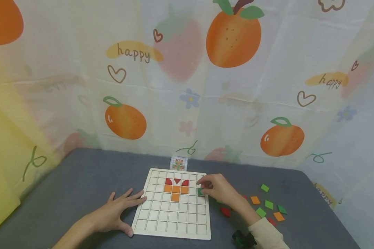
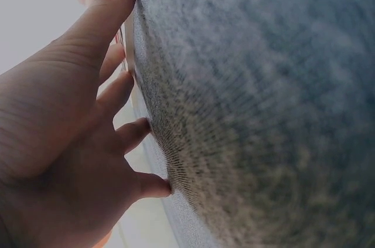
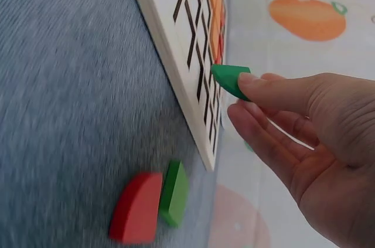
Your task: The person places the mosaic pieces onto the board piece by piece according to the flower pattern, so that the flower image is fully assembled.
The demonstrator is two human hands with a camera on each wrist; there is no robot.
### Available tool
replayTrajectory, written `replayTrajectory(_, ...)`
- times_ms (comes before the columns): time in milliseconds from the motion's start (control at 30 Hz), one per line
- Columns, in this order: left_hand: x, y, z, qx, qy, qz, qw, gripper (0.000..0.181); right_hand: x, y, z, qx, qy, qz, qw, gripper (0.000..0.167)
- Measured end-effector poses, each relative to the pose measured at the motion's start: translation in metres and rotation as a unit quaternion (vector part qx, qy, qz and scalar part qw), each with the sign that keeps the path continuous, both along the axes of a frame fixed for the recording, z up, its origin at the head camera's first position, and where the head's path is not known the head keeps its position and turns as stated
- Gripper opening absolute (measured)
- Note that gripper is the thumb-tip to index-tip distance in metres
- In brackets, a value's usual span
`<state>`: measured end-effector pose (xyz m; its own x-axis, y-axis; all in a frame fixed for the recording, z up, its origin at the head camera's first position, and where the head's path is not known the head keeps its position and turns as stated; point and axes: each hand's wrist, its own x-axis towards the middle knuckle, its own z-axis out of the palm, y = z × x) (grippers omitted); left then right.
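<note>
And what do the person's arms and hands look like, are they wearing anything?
The left hand and right hand have no gloves or rings showing. The right arm has a cream sleeve ending before the wrist. No sleeve shows on the left arm.

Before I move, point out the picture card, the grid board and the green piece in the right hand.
Picture card (image 1: 178, 164), head view: its printed face.
Grid board (image 1: 173, 206), head view: bare square near its middle.
Green piece (image 3: 229, 78), right wrist view: its exposed part.
</note>
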<state>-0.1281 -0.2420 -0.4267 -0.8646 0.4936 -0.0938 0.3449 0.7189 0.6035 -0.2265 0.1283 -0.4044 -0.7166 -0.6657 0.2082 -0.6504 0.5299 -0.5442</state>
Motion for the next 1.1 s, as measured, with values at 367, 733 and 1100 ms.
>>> replayTrajectory(367,0.001,-0.002,-0.001,0.000,-0.001,0.000,1.0000,0.103,0.004,-0.026,-0.002,-0.012,-0.026,0.032,0.9991,0.025)
replayTrajectory(733,0.001,0.000,0.000,0.005,0.000,-0.003,1.0000,0.103,0.005,-0.045,-0.007,-0.014,-0.044,0.058,0.9972,0.024)
replayTrajectory(1100,0.000,0.000,-0.001,0.004,0.001,-0.003,1.0000,0.103,0.006,-0.051,-0.012,-0.001,-0.034,0.032,0.9989,0.021)
